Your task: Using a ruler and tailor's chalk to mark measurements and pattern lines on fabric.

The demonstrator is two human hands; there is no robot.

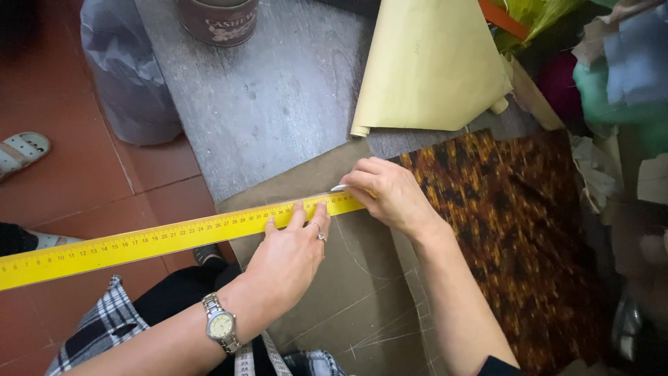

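Head view: left hand (289, 254) lying flat, fingers spread, pressing down on ruler (160, 240), fingertips over its upper edge near its far end. Wearing ring on one finger, watch (221, 325) on wrist. Right hand (390, 195) pinching chalk (339, 188), small and white, tip touching cloth (348, 292) just beside ruler's end. Ruler, long and yellow, lying slantwise across brown cloth and sticking out past table (278, 90) edge over red floor (104, 181). Cloth showing faint chalk lines. Patterned fabric (515, 230), orange and dark, lying just beside cloth at right. Paper roll (431, 66), pale yellow, resting further back. Tin (217, 21) standing at table's far edge. Tape measure (261, 355) hanging near bottom.
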